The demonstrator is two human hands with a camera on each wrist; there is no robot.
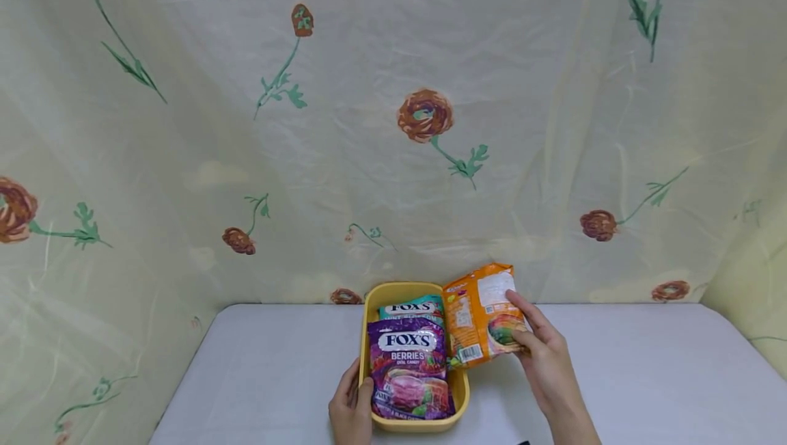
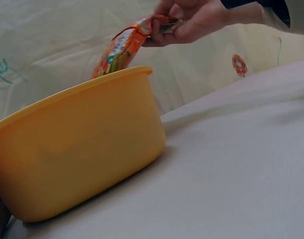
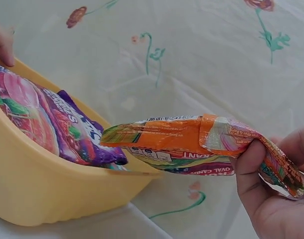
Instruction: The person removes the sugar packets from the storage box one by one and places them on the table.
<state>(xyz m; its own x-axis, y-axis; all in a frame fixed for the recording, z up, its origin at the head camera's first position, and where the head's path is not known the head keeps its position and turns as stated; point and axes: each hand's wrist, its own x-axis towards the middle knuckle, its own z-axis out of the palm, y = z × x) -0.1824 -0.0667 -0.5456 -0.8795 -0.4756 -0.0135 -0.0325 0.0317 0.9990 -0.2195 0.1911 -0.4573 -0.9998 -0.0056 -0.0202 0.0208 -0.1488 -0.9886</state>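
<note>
A yellow plastic tub [image 1: 458, 397] stands on the table with bags of candy in it. On top lies a purple Fox's Berries candy bag [image 1: 407, 366], overlapping a teal Fox's candy bag [image 1: 412, 308]. My left hand [image 1: 353, 404] holds the tub's left wall near the front, the thumb at the rim. Over the tub's right rim, my right hand [image 1: 544, 349] pinches an orange candy bag [image 1: 470, 315] by its right side. The bag is tilted, its printed back facing up in the head view. From the right wrist, the orange bag [image 3: 177, 137] appears edge-on, raised beside the tub [image 3: 57, 189].
A white-covered table [image 1: 264, 370] extends to both sides of the tub. Behind it hangs a pale curtain [image 1: 344, 158] with a flower print, close to the table's back edge. A small dark object [image 1: 523, 443] just shows at the bottom edge of the head view.
</note>
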